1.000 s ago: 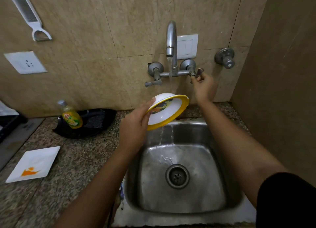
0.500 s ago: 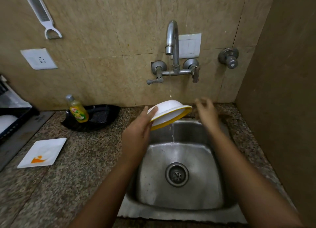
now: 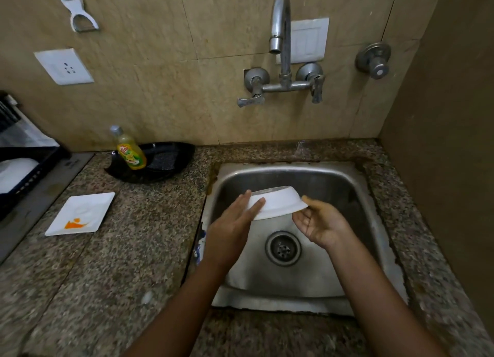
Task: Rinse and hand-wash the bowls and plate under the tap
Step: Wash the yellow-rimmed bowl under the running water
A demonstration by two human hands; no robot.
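A white bowl (image 3: 278, 203) is held upside down over the steel sink (image 3: 355, 223), its yellow rim facing down and out of sight. My left hand (image 3: 230, 228) holds its left side, thumb lying across the outside. My right hand (image 3: 322, 223) is palm-up at the bowl's right edge, with the thumb on the rim and the fingers curled beneath. No water runs from the tap (image 3: 279, 33). A square white plate (image 3: 83, 212) with an orange smear lies on the granite counter left of the sink.
A yellow dish-soap bottle (image 3: 131, 153) leans in a black tray (image 3: 165, 164) at the back of the counter. A black dish rack (image 3: 24, 166) holding something white sits at the far left. The wall closes in on the right.
The water has stopped after my right hand left the tap handle. That hand came down to the bowl's right edge. The bowl was turned over and lowered into the sink.
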